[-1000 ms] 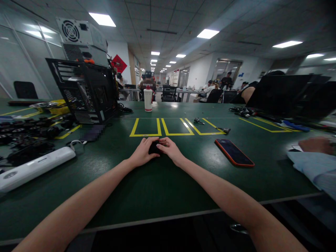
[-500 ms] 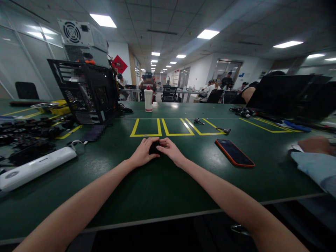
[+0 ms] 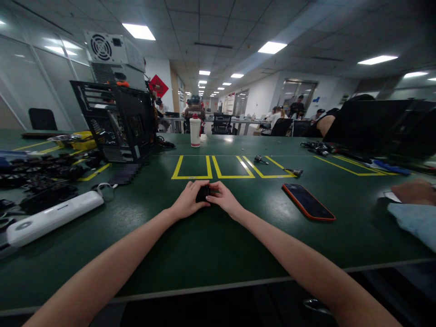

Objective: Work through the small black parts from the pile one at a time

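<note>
Both my hands rest on the green table (image 3: 204,245) with a small black object (image 3: 203,194) gripped between them. My left hand (image 3: 186,201) curls round its left side and my right hand (image 3: 224,200) closes on its right side. Most of the object is hidden by my fingers, so I cannot make out what it is. Just beyond my hands are yellow taped rectangles (image 3: 191,167).
A phone in an orange case (image 3: 308,201) lies to the right. A white power strip (image 3: 51,218), black parts (image 3: 37,172) and an open computer case (image 3: 117,122) stand left. A white bottle (image 3: 195,131) is at the back. Another person's hand and sleeve (image 3: 410,204) lie far right.
My hands stay closed on the small black object in the same spot. The view has shifted slightly, so everything sits a little lower and to the right.
</note>
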### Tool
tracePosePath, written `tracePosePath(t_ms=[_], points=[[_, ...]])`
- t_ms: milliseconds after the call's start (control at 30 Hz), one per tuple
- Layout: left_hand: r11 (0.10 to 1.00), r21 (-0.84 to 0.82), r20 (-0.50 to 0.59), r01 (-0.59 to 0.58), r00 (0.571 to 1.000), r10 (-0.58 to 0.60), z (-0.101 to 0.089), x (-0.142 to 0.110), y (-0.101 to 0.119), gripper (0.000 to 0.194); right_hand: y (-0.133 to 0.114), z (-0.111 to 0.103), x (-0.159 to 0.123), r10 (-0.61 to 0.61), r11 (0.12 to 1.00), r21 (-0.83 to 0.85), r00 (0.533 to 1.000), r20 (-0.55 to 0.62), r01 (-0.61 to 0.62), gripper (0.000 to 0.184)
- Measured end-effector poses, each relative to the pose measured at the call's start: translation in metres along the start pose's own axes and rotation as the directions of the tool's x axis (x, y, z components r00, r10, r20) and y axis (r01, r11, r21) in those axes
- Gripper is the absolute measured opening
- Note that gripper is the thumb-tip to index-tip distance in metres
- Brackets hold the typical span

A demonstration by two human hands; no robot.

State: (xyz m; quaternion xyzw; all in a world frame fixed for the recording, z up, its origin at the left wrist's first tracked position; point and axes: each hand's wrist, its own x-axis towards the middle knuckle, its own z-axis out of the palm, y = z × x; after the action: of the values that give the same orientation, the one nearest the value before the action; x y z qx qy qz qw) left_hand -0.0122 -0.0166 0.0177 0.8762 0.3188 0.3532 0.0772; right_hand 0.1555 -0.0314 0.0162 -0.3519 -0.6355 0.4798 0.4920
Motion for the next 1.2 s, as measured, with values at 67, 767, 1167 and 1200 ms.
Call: tracePosePath(t_ms=[67,767,1167,1200], points=[[1.0,0.004,-0.002,-0.001,1.0,0.001,0.0,0.0,0.0,0.063,-0.002,0.001,0.0,0.013,1.0,-0.025,1.0,-0.027,-0.014,0.026],[1.0,0.017,-0.015,-0.017,1.0,0.017,0.0,-0.001,-0.001,0.064,0.002,0.001,0.007,0.032,0.998,-0.044,0.998,-0.06,-0.034,0.025],[1.0,0.008,-0.005,-0.013,1.0,0.013,-0.001,-0.001,-0.002,0.063,0.003,0.0,0.0,-0.031,0.999,-0.016,0.999,0.04,0.031,0.032],[1.0,0.009,-0.003,-0.011,1.0,0.011,-0.001,-0.001,-0.002,0.063,0.002,0.001,-0.001,-0.045,0.999,-0.027,0.998,0.032,0.046,0.028]])
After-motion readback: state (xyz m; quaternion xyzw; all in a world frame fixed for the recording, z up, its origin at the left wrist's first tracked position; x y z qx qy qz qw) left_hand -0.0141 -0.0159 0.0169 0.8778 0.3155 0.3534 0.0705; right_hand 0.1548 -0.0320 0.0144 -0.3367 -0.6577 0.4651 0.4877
